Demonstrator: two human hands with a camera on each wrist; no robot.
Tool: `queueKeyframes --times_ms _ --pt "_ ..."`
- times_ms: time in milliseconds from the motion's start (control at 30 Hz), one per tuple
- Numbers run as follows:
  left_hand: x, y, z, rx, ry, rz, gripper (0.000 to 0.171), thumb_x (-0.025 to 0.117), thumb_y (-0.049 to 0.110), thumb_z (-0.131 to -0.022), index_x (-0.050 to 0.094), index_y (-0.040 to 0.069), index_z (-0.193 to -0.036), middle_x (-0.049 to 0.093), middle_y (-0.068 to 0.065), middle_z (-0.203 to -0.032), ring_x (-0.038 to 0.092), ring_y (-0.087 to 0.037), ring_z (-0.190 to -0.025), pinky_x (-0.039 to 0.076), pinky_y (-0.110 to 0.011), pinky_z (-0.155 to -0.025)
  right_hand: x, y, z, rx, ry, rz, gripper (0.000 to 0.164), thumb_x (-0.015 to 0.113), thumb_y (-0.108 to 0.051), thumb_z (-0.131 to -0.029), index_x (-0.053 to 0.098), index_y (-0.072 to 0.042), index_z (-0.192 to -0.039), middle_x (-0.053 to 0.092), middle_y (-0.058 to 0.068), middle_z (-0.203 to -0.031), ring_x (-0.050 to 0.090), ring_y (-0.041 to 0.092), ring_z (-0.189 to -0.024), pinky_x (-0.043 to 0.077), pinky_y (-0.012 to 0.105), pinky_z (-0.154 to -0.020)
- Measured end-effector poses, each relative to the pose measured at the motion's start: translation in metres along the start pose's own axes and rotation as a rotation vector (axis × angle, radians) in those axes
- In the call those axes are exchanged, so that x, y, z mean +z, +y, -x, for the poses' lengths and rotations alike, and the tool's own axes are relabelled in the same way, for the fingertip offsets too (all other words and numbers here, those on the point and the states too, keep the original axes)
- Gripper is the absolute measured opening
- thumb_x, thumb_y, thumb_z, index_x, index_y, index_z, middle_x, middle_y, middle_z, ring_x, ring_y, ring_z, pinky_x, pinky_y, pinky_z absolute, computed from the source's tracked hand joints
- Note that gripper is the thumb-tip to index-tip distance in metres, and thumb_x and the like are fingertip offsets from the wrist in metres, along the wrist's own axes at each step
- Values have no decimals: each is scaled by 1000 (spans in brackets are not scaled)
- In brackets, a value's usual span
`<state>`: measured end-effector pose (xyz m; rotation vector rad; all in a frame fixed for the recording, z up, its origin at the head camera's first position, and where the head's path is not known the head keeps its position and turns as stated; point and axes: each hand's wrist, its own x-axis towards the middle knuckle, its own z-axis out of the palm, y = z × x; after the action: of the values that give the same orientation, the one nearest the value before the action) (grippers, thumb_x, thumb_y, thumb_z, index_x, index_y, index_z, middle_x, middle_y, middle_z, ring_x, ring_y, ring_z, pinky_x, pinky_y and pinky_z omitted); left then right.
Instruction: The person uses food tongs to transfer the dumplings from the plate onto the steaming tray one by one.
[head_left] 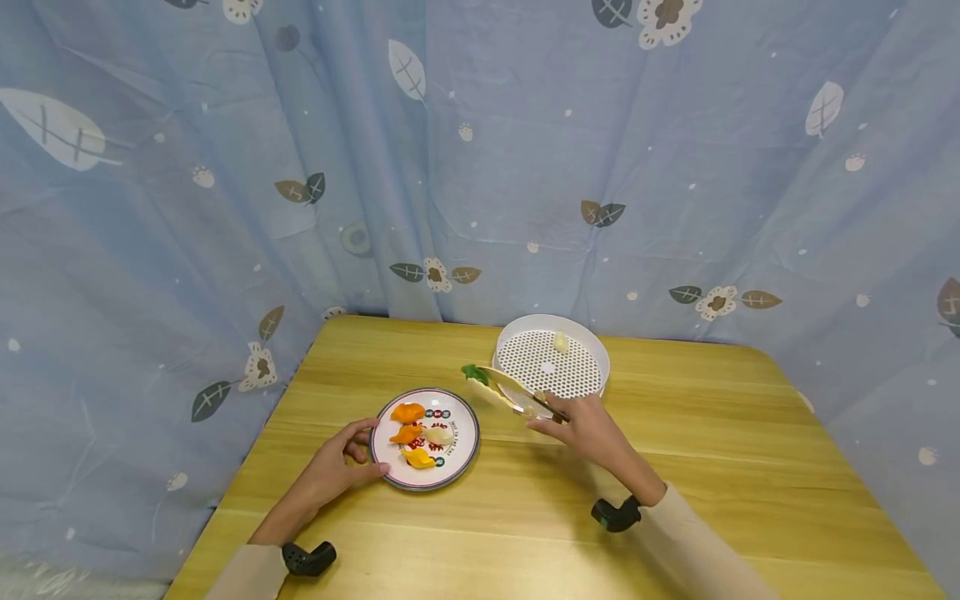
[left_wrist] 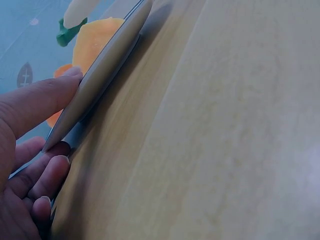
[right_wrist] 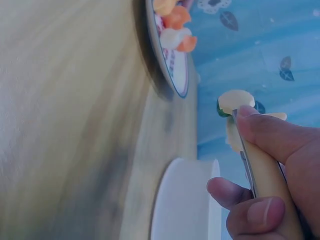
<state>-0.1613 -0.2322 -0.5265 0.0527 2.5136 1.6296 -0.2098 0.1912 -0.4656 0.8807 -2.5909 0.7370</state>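
My left hand [head_left: 337,467] grips the near-left rim of a round white plate [head_left: 467,442], thumb on top and fingers curled below the edge in the left wrist view. On the plate lie two orange dumplings [head_left: 408,413], a yellow dumpling [head_left: 418,458] and a cream dumpling [head_left: 437,436]. My right hand [head_left: 581,429] holds a pair of tongs [head_left: 513,387], pointing left above the table between plate and basket. A green dumpling [head_left: 474,374] is pinched at the tongs' cream tips [right_wrist: 235,101], which partly hide it in the right wrist view.
A white round steamer basket [head_left: 510,332] with a perforated bottom stands at the back of the wooden table [head_left: 690,417]. One pale dumpling [head_left: 561,342] lies in it. A blue patterned curtain [head_left: 510,167] hangs behind the table's back edge.
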Motion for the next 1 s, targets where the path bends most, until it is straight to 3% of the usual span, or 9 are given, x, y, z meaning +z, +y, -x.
queueKeyframes --times_ms 100,233,333,533,833,933,1000 --pt "-1 0 0 -6 2 2 78 90 24 -81 51 14 -148 54 -11 -123 48 -25 -95 42 -30 -77 -4 6 0 41 2 14 44 85 -36 -85 77 -6 -115 53 -10 -68 48 10 -68 43 33 -69" --pt "-1 1 0 -13 3 1 78 90 24 -81 51 14 -148 54 -11 -123 47 -25 -95 42 -30 -77 -10 15 -1 121 -9 -11 54 83 -37 -87 72 -4 -129 62 -6 -69 44 6 -61 42 30 -63" --pt "0 1 0 -17 3 2 78 91 24 -81 51 15 -148 54 -11 -123 48 -24 -95 42 -30 -76 -15 20 0 175 -24 -29 57 81 -38 -89 68 -3 -131 68 -2 -71 38 4 -53 36 27 -51" --pt "1 1 -1 -25 9 -1 78 90 24 -81 51 15 -148 55 -10 -123 48 -24 -95 42 -30 -76 -21 34 0 244 -27 6 64 79 -47 -89 67 -2 -132 74 10 -81 35 7 -52 33 28 -51" --pt "1 0 0 -24 1 8 77 90 26 -81 52 16 -147 54 -10 -122 47 -24 -94 42 -30 -76 -24 61 -1 339 -32 43 63 81 -44 -88 66 0 -131 71 23 -116 32 13 -56 31 30 -52" --pt "1 0 0 -17 -1 16 77 90 26 -81 52 15 -147 55 -10 -122 47 -25 -94 41 -30 -75 -25 69 -2 356 -40 44 63 80 -43 -89 65 0 -132 72 26 -111 33 14 -55 31 31 -52" --pt "1 0 0 -17 -1 20 78 90 26 -81 51 15 -148 54 -10 -122 47 -25 -95 42 -30 -75 -25 74 -3 368 -52 55 64 80 -44 -90 65 0 -134 73 25 -97 33 15 -55 31 31 -52"
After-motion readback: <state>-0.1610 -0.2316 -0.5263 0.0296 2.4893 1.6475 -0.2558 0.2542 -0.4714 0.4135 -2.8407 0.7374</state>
